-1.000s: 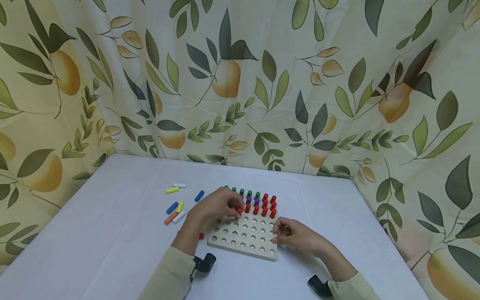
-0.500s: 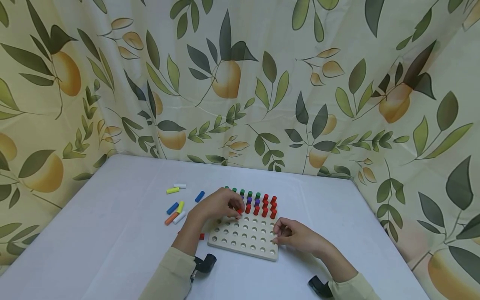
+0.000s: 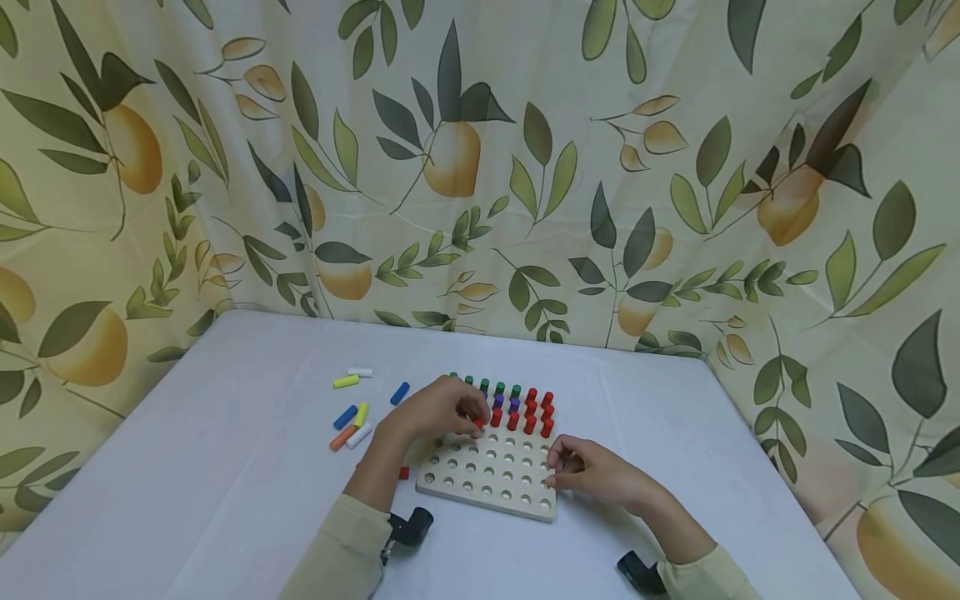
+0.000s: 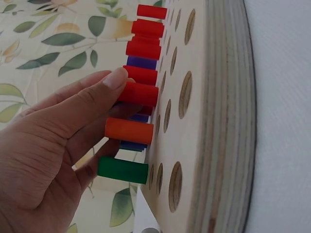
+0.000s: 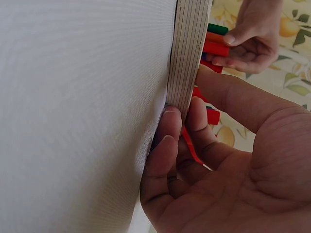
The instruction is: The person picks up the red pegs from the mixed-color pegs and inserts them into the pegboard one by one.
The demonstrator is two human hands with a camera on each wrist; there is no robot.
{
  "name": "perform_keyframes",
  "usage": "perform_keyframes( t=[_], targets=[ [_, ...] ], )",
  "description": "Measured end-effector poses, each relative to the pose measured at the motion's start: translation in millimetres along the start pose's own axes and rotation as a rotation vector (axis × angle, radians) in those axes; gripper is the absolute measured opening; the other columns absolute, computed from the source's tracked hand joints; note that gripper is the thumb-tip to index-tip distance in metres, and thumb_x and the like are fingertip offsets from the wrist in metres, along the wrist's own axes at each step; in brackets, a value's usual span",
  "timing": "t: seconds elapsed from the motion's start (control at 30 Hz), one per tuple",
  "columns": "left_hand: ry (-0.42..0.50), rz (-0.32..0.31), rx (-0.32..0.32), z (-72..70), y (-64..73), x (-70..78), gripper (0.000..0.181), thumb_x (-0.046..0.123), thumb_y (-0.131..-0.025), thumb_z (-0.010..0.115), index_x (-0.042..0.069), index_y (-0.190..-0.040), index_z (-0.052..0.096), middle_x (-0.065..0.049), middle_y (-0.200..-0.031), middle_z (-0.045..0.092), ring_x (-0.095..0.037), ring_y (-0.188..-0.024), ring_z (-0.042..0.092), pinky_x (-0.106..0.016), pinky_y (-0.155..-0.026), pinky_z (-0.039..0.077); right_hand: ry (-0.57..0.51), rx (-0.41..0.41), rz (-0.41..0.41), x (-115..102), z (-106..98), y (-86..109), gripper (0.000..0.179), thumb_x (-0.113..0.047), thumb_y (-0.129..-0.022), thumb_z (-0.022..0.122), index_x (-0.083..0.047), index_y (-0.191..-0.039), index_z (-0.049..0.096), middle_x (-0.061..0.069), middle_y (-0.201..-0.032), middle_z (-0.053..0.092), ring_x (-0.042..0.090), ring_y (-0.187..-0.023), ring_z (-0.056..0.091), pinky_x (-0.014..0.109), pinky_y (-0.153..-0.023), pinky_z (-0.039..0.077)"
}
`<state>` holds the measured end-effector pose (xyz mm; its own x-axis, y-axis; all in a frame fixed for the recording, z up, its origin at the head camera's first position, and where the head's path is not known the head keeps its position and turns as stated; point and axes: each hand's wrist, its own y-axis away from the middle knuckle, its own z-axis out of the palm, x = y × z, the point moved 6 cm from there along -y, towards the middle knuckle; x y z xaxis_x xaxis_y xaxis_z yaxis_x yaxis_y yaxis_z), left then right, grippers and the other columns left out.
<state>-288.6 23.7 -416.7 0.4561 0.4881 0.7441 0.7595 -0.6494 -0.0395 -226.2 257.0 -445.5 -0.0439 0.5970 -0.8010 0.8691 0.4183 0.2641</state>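
Observation:
A wooden pegboard (image 3: pixel 497 504) lies on the white table, its far rows filled with green, purple and red pegs and its near rows bare holes. My left hand (image 3: pixel 435 408) reaches over its left side. In the left wrist view, thumb and fingers pinch a red peg (image 4: pixel 141 94) standing upright at the board's face. An orange peg (image 4: pixel 129 131) and a green peg (image 4: pixel 123 170) stand beside it. My right hand (image 3: pixel 596 471) grips the board's right edge; in the right wrist view its thumb lies over the top and its fingers curl against the layered side (image 5: pixel 187 48).
Left of the board lie loose pegs: yellow (image 3: pixel 346 381), white (image 3: pixel 360 372), blue (image 3: pixel 400 392), orange (image 3: pixel 342 437) and several more. A red peg (image 3: pixel 403 472) lies partly behind my left forearm. A leaf-and-fruit patterned curtain (image 3: pixel 480 167) hangs behind the table.
The red peg at my left fingertips sits very slightly lower than a second ago. Both hands and the board otherwise stay in place.

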Motion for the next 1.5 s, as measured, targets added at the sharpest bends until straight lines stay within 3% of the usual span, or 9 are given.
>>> perform_keyframes(
  t=[0.63, 0.83, 1.2, 1.5],
  targets=[
    [-0.016, -0.014, -0.002, -1.1, 6.6, 7.6, 0.017, 0.007, -0.091, 0.08, 0.011, -0.107, 0.078, 0.007, -0.098, 0.072, -0.008, -0.093, 0.065, -0.029, -0.087, 0.053, 0.032, 0.006, 0.009, 2, -1, 2.6, 0.024, -0.016, -0.092, 0.08, -0.007, -0.104, 0.061, 0.006, -0.091, 0.057, 0.024, -0.087, 0.052, 0.031, -0.07, 0.044],
    [-0.027, -0.034, 0.056, -18.4, 19.7, -0.5, 0.016, 0.006, -0.09, 0.08, 0.012, -0.105, 0.077, 0.003, -0.098, 0.073, -0.011, -0.092, 0.065, -0.033, -0.085, 0.054, 0.026, -0.003, -0.014, -1, 1, -4.5, 0.024, -0.018, -0.093, 0.08, -0.008, -0.104, 0.061, 0.006, -0.092, 0.058, 0.024, -0.088, 0.052, 0.031, -0.071, 0.045],
    [-0.05, 0.012, 0.071, -32.6, 39.8, -10.0, 0.018, 0.005, -0.09, 0.081, 0.01, -0.107, 0.077, 0.002, -0.102, 0.074, -0.016, -0.099, 0.068, -0.039, -0.091, 0.055, 0.033, 0.011, -0.003, 0, 2, -4.8, 0.023, -0.017, -0.092, 0.08, -0.008, -0.103, 0.061, 0.006, -0.091, 0.057, 0.024, -0.087, 0.052, 0.031, -0.07, 0.043],
    [-0.062, -0.079, 0.091, -47.4, 62.7, -30.8, 0.021, 0.007, -0.089, 0.082, 0.015, -0.108, 0.079, 0.006, -0.102, 0.074, -0.013, -0.098, 0.067, -0.039, -0.09, 0.055, 0.04, 0.016, -0.012, 2, 1, -0.8, 0.023, -0.017, -0.092, 0.08, -0.008, -0.102, 0.062, 0.005, -0.09, 0.057, 0.023, -0.086, 0.052, 0.03, -0.07, 0.043]
  ],
)
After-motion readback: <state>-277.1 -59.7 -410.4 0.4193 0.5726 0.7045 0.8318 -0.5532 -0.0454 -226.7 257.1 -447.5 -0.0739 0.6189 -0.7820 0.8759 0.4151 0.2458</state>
